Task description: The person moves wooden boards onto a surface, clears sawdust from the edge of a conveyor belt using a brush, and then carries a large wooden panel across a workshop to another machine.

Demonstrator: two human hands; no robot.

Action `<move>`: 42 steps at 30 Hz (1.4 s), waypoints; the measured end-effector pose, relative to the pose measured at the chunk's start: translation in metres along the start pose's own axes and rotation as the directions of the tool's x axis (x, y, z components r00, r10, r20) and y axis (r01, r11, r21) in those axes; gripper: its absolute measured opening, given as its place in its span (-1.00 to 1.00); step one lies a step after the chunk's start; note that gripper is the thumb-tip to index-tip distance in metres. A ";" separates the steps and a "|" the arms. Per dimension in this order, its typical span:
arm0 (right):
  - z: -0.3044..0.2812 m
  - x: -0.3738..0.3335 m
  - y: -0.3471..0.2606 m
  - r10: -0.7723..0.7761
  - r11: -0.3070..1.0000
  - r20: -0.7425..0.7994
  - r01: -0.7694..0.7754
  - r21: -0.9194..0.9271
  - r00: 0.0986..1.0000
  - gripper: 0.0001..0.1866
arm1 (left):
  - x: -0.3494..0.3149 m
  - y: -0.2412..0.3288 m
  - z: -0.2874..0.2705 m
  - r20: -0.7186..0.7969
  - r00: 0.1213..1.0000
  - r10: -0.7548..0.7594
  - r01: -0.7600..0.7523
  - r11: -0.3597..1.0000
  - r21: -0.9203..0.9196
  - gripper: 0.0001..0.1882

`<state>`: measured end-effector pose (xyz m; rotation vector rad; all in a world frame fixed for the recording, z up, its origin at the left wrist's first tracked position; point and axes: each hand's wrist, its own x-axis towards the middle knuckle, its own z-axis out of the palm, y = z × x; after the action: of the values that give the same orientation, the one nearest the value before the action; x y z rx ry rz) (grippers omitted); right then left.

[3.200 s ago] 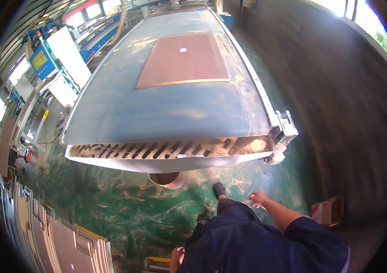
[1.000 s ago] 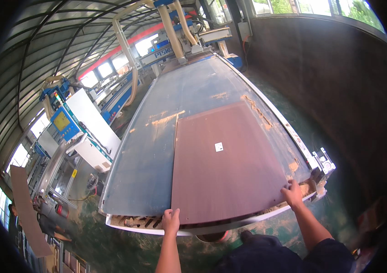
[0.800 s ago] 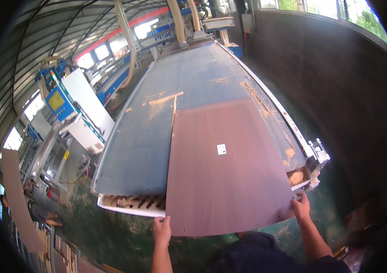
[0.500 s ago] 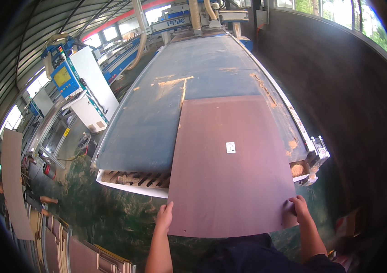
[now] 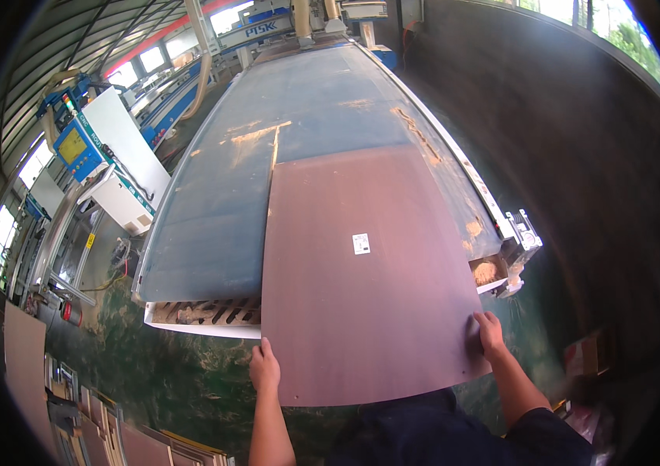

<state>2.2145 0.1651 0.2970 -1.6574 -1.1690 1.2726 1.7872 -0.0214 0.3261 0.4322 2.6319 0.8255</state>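
Note:
A large brownish-mauve panel with a small white label lies partly on the long blue-grey machine bed. Its near end overhangs the bed's front edge, close to my body. My left hand is closed on the panel's left edge near the front corner. On the opposite edge, my right hand grips it with fingers curled at the rim. Small holes show near both front corners. Part of each hand's grip is hidden by the panel.
Sawdust streaks the bed, and a tray of shavings sits at its front right. A blue and white control cabinet stands left. Stacked boards lean at lower left; a dark wall runs along the right.
The view has turned, moving the scene leftward. The panel's near end is now slightly skewed, its right corner farther forward. Both hands keep hold. A person at far left is now mostly hidden.

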 end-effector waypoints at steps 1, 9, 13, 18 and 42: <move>0.000 -0.005 -0.002 0.011 1.000 -0.039 -0.012 -0.013 0.999 -0.78 | -0.001 0.002 -0.002 0.014 1.000 0.025 -0.024 0.999 -0.029 -0.43; -0.020 -0.022 -0.003 0.172 0.985 0.025 -0.171 -0.024 0.985 -0.77 | -0.003 -0.049 0.004 0.109 0.994 -0.020 0.067 0.894 -0.443 -0.42; -0.016 0.013 -0.016 0.024 0.984 -0.026 -0.028 -0.176 0.999 -0.67 | 0.020 -0.017 0.003 0.138 0.990 -0.015 0.064 0.933 -0.354 -0.41; 0.004 0.080 -0.035 -0.042 0.970 -0.013 0.037 -0.242 0.999 -0.59 | 0.068 0.025 0.023 0.089 0.996 -0.001 0.018 0.981 -0.193 -0.34; 0.038 0.141 -0.066 -0.005 0.858 -0.029 -0.011 -0.514 1.000 -0.59 | 0.002 0.056 -0.012 -0.136 0.964 -0.230 0.211 0.967 -0.141 -0.38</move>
<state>2.1764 0.3207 0.3051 -2.0457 -1.5879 0.9776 1.7906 0.0178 0.3683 0.0404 2.6812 0.9760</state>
